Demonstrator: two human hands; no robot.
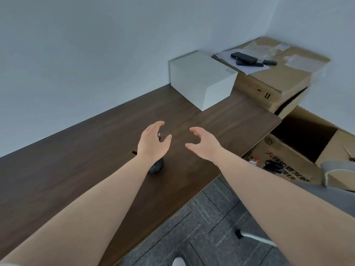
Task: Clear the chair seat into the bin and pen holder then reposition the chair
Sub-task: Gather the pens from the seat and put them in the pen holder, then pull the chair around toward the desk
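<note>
**A:** Head view, starting at my fingers: what are they doing?

**B:** My left hand (151, 143) hovers over a dark wooden desk (76, 169), fingers (159, 124) curled and apart from the thumb, clamped on nothing. My right hand (205, 144) is beside it, also spread and empty. Under my left wrist stands a dark, rounded pen holder (156, 167), mostly hidden; a thin pen tip (159, 136) shows between thumb and fingers, and I cannot tell whether it touches my palm.

**A:** And the chair?

**B:** Only a grey padded piece (338, 173) at the right edge and a pale leg with a black foot (249, 236) on the grey carpet (211, 217) look like parts of it. The seat is out of view, so I cannot say what is left on it.

**A:** How will it handle?

**B:** I judge it light enough to shift but awkward; I would grip the rigid back or seat edge, not the soft padding. Pens are light and slippery, best pinched mid-barrel.

**A:** What stands around?

**B:** A white box (201, 79) sits on the desk against the wall. Beyond it a closed cardboard box (269, 85) carries black gadgets (244, 57) and papers. An open carton (288, 154) on the floor, just beside the desk end, could block the chair. I cannot identify a bin.
</note>
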